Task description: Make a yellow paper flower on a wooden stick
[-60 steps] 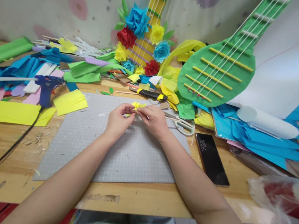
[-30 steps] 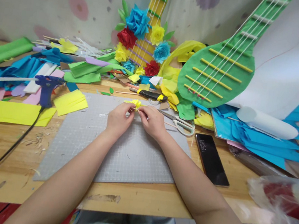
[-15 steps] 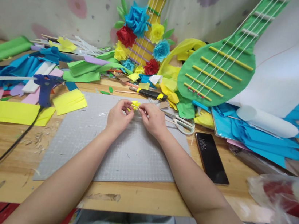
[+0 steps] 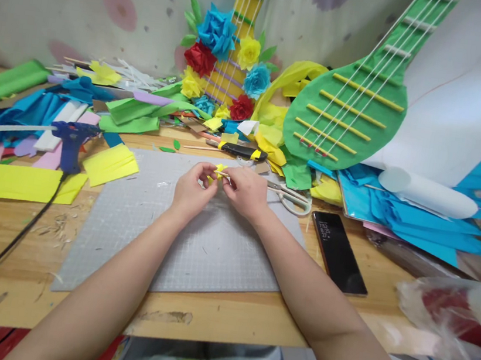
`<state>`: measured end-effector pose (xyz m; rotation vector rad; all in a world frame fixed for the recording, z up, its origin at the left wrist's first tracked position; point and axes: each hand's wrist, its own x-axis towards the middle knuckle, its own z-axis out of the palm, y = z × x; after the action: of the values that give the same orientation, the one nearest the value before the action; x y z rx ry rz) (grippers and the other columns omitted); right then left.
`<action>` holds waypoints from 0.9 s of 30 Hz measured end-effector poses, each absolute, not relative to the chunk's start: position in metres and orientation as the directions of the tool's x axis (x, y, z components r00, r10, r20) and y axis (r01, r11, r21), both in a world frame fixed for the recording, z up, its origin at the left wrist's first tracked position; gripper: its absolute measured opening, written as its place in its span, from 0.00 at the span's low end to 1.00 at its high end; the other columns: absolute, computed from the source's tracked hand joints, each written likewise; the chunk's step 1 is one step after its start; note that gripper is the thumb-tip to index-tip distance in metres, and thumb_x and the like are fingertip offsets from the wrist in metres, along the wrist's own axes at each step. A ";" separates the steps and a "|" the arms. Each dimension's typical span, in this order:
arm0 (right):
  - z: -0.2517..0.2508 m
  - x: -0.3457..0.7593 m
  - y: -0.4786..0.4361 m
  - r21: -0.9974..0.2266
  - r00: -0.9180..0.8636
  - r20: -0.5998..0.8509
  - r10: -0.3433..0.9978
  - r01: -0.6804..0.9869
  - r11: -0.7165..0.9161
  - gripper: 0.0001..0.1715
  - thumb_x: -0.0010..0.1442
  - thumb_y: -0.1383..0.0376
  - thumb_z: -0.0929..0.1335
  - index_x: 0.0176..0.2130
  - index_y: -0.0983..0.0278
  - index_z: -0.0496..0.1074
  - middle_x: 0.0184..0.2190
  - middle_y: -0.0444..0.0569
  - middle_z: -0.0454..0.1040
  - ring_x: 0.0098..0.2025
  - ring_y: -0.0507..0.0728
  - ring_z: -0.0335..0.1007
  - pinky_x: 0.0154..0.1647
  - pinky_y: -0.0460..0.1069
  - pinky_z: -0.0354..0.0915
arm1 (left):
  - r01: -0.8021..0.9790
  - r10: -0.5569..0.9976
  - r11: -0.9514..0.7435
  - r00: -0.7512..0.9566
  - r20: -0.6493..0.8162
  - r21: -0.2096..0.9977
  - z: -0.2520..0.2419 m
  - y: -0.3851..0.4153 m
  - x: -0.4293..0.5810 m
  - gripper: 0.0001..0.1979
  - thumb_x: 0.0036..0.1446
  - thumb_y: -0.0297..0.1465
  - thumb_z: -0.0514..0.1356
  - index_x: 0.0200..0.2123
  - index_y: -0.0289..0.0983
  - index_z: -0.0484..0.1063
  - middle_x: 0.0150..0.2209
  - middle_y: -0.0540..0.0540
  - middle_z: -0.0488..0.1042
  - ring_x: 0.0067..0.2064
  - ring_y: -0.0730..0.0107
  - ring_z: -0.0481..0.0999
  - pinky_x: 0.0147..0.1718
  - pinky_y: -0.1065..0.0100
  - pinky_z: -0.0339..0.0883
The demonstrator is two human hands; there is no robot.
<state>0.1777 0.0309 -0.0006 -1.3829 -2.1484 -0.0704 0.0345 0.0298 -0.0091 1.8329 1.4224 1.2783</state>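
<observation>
Between my fingertips, over the far part of the grey cutting mat (image 4: 127,230), is a small yellow paper flower (image 4: 220,169). My left hand (image 4: 195,190) pinches it from the left side. A thin wooden stick (image 4: 223,173) reaches from the flower into the fingers of my right hand (image 4: 245,191), which are closed on it. My fingers hide part of both. Just right of that hand lie scissors (image 4: 293,199) with pale handles. Behind the hands rests a black and yellow utility knife (image 4: 244,151).
A blue glue gun (image 4: 70,146) with a black cord stands left, near yellow paper sheets (image 4: 112,164). A phone (image 4: 339,253) lies right of the mat. Behind are a green paper-covered lute shape (image 4: 346,117), a flower-decorated yellow one (image 4: 240,44), and blue paper (image 4: 421,221).
My hands stay together around the yellow flower, with small finger movements and a slight turn of the flower. The whole view has shifted a little.
</observation>
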 end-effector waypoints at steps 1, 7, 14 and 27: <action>-0.001 0.177 0.031 -0.280 -0.277 0.496 0.823 0.846 0.454 0.11 0.56 0.66 0.62 0.38 0.63 0.72 0.29 0.47 0.74 0.34 0.55 0.66 0.34 0.48 0.55 | 0.529 0.910 -0.370 0.040 0.413 0.764 -0.008 0.029 0.034 0.14 0.45 0.26 0.57 0.39 0.39 0.67 0.32 0.51 0.73 0.27 0.78 0.68 0.30 0.73 0.63; -0.001 0.176 0.031 -0.412 -0.159 0.496 0.854 0.822 0.392 0.11 0.54 0.66 0.63 0.36 0.61 0.73 0.28 0.45 0.74 0.32 0.53 0.67 0.33 0.47 0.57 | 0.733 0.781 -0.507 0.167 0.602 0.454 -0.005 0.028 0.031 0.14 0.48 0.30 0.59 0.41 0.39 0.67 0.37 0.49 0.74 0.33 0.73 0.71 0.34 0.71 0.63; 0.000 0.175 0.030 -0.443 -0.139 0.478 0.867 0.814 0.375 0.12 0.53 0.67 0.62 0.36 0.61 0.74 0.29 0.44 0.75 0.32 0.53 0.68 0.34 0.46 0.58 | 0.776 0.707 -0.552 0.243 0.664 0.304 -0.010 0.033 0.028 0.13 0.52 0.30 0.57 0.43 0.38 0.68 0.34 0.48 0.75 0.37 0.70 0.73 0.35 0.71 0.63; 0.000 0.175 0.030 -0.459 -0.123 0.464 0.877 0.813 0.357 0.13 0.52 0.67 0.62 0.36 0.61 0.74 0.28 0.45 0.75 0.32 0.54 0.68 0.33 0.47 0.59 | 0.783 0.712 -0.547 0.250 0.657 0.295 -0.007 0.033 0.028 0.12 0.53 0.31 0.57 0.42 0.38 0.69 0.33 0.47 0.76 0.37 0.69 0.74 0.33 0.70 0.63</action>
<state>0.1749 0.0299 0.0004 -1.4671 -1.9423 0.1204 0.0280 0.0329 -0.0070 2.5552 1.5328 1.2570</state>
